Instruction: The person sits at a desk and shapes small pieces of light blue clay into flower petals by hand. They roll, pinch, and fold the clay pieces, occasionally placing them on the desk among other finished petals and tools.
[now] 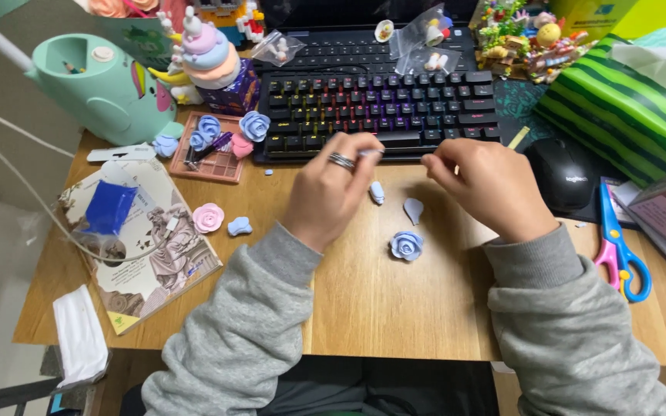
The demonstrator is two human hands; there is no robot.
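— Clay rose (406, 246), the pale blue one: where is it?

— On the bench (371, 308), just in front of the keyboard (383, 104), between my two wrists and touching neither.

— And your hands?

— My left hand (331, 185), with a ring on one finger, has its fingertips pressed together on something small and pale; I cannot tell what it is. My right hand (487, 185) is curled, its fingertips pinched together toward the left hand; whether it holds anything I cannot tell. Both hover over the near edge of the keyboard.

— Anything else near it?

— A small blue petal (413, 209) and a little blue roll (378, 192) lie between the keyboard and the rose. Left of the keyboard's near corner sit a pink rose (208, 217) and a blue scrap (239, 226), beside a booklet (156, 262). More blue roses (254, 125) rest at the keyboard's left end, by a pink tray (213, 163). Right of the keyboard are a black mouse (564, 173) and scissors (618, 246).
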